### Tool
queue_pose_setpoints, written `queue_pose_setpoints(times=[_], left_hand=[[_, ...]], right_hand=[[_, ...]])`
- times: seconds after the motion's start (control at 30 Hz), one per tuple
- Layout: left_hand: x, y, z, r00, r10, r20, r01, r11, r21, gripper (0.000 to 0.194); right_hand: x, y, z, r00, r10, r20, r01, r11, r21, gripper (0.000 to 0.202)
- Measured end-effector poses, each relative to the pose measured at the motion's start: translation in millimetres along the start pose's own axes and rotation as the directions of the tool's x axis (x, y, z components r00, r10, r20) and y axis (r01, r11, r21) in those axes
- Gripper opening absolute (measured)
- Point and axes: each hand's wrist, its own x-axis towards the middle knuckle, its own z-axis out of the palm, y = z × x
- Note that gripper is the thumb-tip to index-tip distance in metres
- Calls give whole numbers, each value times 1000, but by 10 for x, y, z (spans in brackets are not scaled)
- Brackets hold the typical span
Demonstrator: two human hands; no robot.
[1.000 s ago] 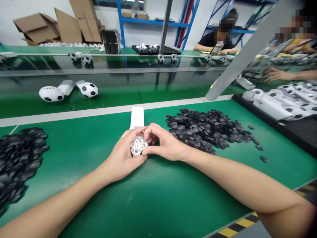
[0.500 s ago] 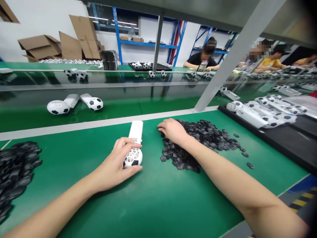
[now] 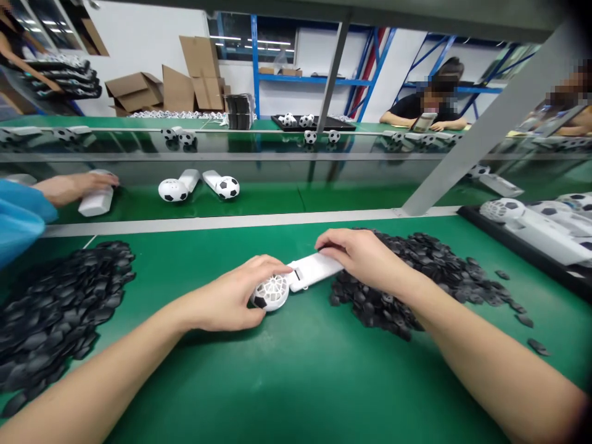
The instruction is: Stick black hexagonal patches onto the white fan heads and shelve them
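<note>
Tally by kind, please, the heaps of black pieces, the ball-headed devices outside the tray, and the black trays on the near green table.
Heaps of black pieces: 2, the left heap and the right heap
White ball-headed device: 1, with the left hand around its head
Black tray: 1
Total: 4

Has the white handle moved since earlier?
Yes: the white handle, which pointed toward the pale strip, has swung rightward, its far end now near the right-hand black pile.
</note>
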Motion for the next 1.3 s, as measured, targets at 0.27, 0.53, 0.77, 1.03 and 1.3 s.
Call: queue_pose_setpoints(times=[0.27, 0.53, 0.77, 1.03, 1.3], left_hand=[[63, -23, 130, 987, 4, -161, 1, 1000, 27, 54], [74, -16, 121, 984, 7, -179, 0, 999, 39, 51], [71, -31, 149, 982, 25, -188, -15, 998, 53, 50], [98, -13, 164, 975, -26, -221, 31, 999, 20, 48], [100, 25, 195, 963, -81, -256, 81, 997, -10, 50]], right_hand=[[-88, -345, 171, 976, -182, 118, 131, 927, 351, 19], [-127, -320, 237, 961, -276, -6, 274, 949, 159, 14], [-145, -346, 214, 980, -194, 31, 178, 945, 275, 18], [-157, -445, 262, 982, -185, 34, 158, 907, 392, 10], [-117, -429, 432, 973, -230, 4, 212, 905, 369, 10]])
